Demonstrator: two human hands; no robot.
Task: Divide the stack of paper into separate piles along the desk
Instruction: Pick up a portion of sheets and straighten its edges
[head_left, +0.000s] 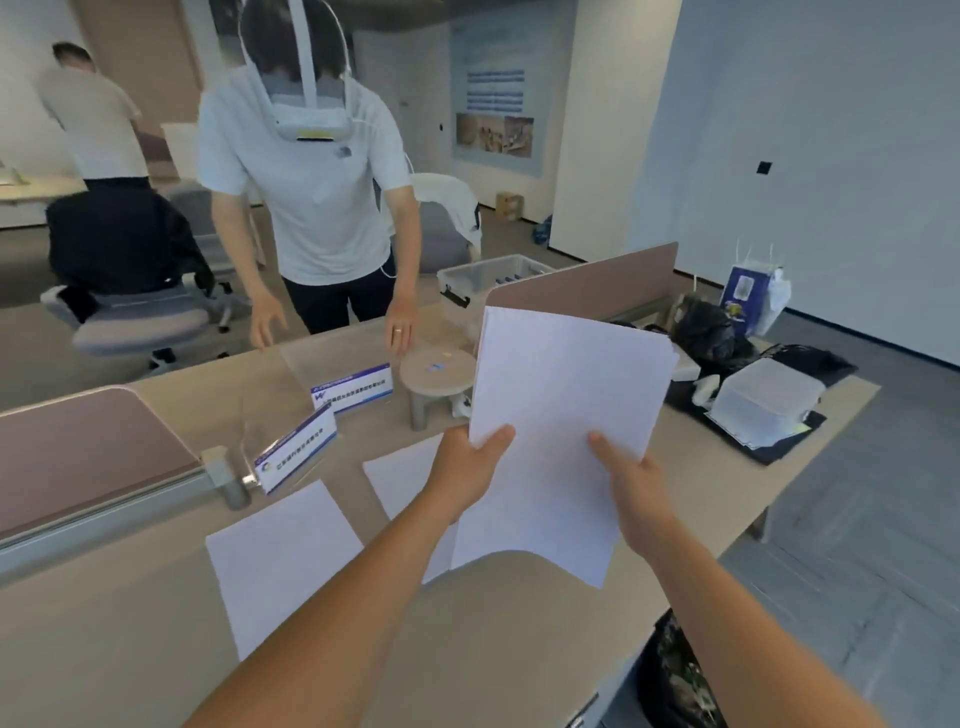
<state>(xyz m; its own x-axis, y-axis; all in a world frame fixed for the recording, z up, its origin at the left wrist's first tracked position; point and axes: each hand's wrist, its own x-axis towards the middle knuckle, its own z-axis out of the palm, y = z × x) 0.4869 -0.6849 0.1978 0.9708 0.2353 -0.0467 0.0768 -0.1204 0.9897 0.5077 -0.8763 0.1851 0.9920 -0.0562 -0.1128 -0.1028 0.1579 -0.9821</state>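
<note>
Two bare hands hold a stack of white paper (566, 415) above a light wooden desk (130, 623), the left hand (467, 467) gripping its lower left edge and the right hand (631, 486) its lower right side. Two sheets already lie flat on the desk, one sheet (280, 561) at left and another (402, 480) partly under the left wrist. Across the desk, beyond two acrylic sign holders (296, 449), a person in a white T-shirt (311, 182) leans over a small round stand (437, 371).
</note>
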